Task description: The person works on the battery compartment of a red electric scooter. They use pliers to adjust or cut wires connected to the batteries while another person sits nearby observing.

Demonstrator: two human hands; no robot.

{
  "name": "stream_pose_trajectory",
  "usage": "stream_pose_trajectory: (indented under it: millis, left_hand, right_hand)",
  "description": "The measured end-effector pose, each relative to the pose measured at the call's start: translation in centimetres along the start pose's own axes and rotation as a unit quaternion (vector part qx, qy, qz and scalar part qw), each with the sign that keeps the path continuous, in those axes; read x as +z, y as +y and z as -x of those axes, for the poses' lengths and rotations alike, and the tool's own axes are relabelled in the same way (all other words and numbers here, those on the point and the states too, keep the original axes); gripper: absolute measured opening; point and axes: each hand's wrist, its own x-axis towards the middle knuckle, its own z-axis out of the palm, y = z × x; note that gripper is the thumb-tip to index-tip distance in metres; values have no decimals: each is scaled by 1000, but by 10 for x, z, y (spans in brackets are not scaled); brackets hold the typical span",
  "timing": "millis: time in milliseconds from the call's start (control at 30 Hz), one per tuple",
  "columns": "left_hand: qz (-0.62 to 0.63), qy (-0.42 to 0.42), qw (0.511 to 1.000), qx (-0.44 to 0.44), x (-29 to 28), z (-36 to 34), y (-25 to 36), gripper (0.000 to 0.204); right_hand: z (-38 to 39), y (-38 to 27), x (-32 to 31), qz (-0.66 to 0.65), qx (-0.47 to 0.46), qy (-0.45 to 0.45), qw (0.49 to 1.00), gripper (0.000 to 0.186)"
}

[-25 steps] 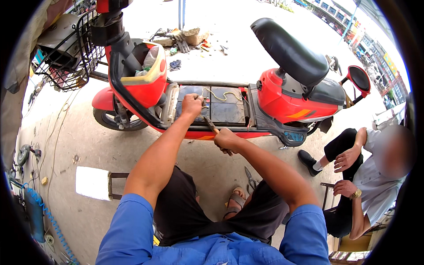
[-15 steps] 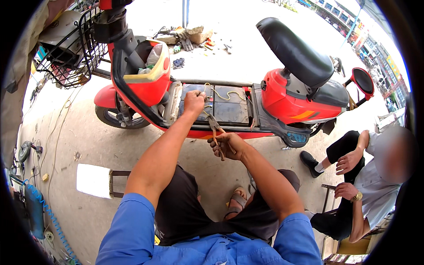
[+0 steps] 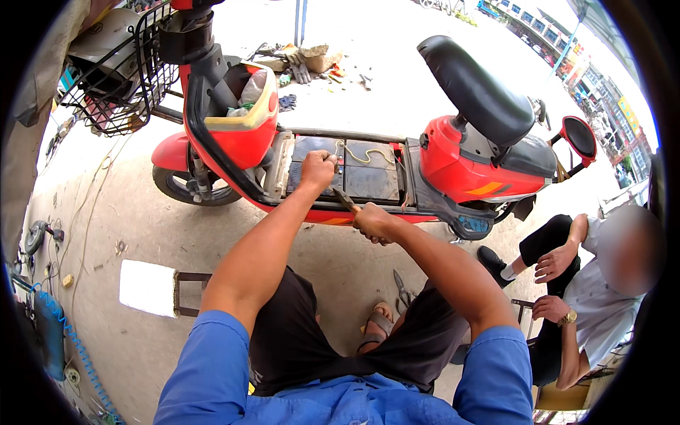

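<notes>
A red electric scooter (image 3: 460, 163) stands sideways in front of me, its footboard open over dark battery blocks (image 3: 372, 183). My left hand (image 3: 319, 168) is closed above the batteries, fingertips pinched near their middle seam; what the fingers hold is hidden. A pale yellow wire (image 3: 365, 157) curves over the battery tops just right of that hand. My right hand (image 3: 375, 223) is wrapped round the orange handles of pliers (image 3: 344, 199). Their dark jaws point up and left over the battery's near edge, below my left hand. Whether the jaws grip anything is too small to tell.
A person (image 3: 602, 312) sits close on the right. Another hand tool (image 3: 403, 292) lies on the ground by my sandal. A white-topped stool (image 3: 149, 288) stands at left, near a blue coiled hose (image 3: 85, 354). Gloves and stones (image 3: 304, 64) lie beyond the scooter.
My right hand has moved slightly right and up, its grip turned so the pliers lie flatter. My left hand has shifted slightly right. More of the tool on the ground shows.
</notes>
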Motion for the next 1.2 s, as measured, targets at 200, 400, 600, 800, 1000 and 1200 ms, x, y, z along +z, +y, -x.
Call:
stream_pose_trajectory:
  millis: [200,400,600,800,1000,1200]
  left_hand:
    - [-14,9,1000,13,3,-4,-9,23]
    - [-22,25,999,8,-11,2,9,23]
    - [27,69,996,46,-36,12,36,26]
    - [58,37,996,64,-60,15,52,26]
    - [-16,-218,973,-69,-82,23,65,21]
    - [-211,-488,841,-104,-79,48,69,22]
  right_hand:
    - [-14,11,7,237,-151,181,942,35]
    - [2,-13,20,281,-148,203,926,33]
    - [-15,14,41,214,-236,175,932,22]
    - [19,39,29,-87,-149,-57,983,13]
    - [17,50,-9,-113,-127,0,985,10]
    - [3,52,-33,-153,-202,117,960,10]
